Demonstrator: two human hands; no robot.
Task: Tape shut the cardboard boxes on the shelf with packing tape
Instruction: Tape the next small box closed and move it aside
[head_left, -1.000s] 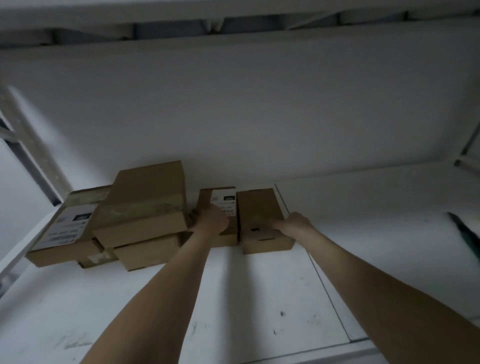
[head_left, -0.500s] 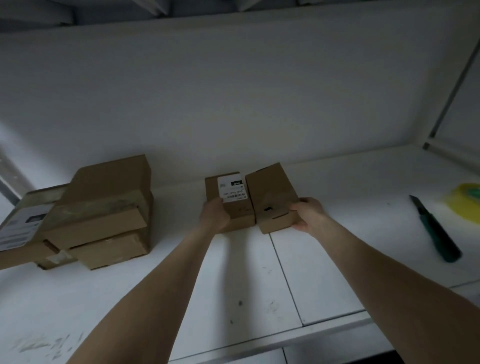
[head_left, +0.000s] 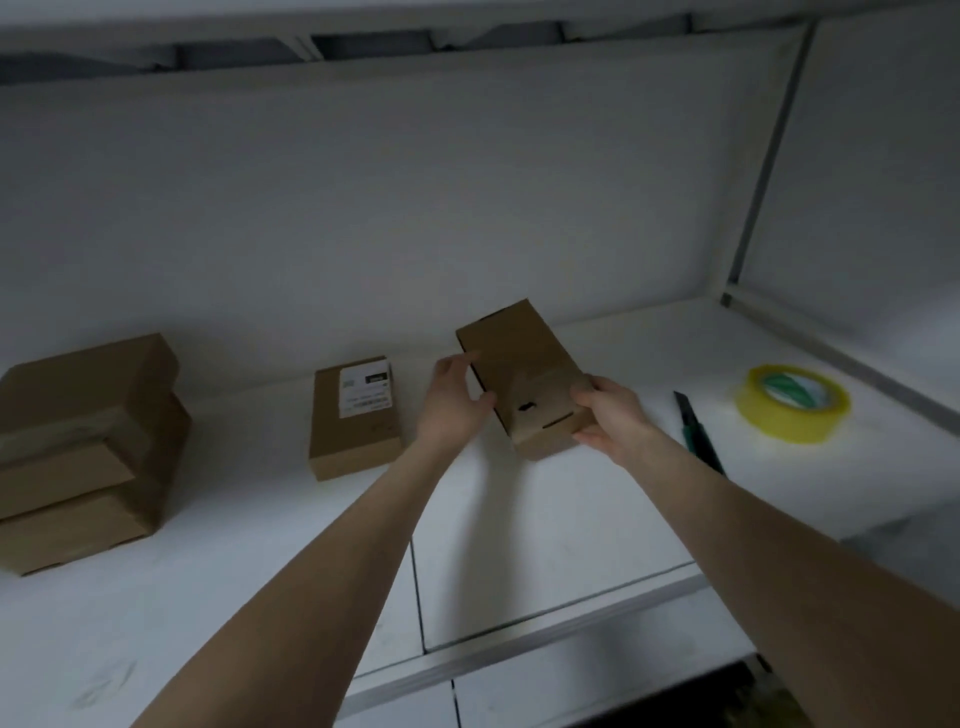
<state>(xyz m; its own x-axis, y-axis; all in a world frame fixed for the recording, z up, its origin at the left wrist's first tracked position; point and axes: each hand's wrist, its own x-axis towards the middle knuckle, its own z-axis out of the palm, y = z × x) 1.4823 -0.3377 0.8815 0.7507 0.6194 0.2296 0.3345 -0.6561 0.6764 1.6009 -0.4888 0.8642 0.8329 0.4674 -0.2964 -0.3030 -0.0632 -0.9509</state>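
Box (head_left: 522, 379) now apart from labelled box (head_left: 355, 418), shifted rt, tilted; left hand (head_left: 452, 402) & right hand (head_left: 610, 415) grip its sides. Plain brown, dark slots.

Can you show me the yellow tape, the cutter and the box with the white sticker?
yellow tape (head_left: 785, 429): head view, on its front outer wall.
cutter (head_left: 695, 426): head view, on its green handle.
box with the white sticker (head_left: 355, 441): head view, on its brown top below the sticker.
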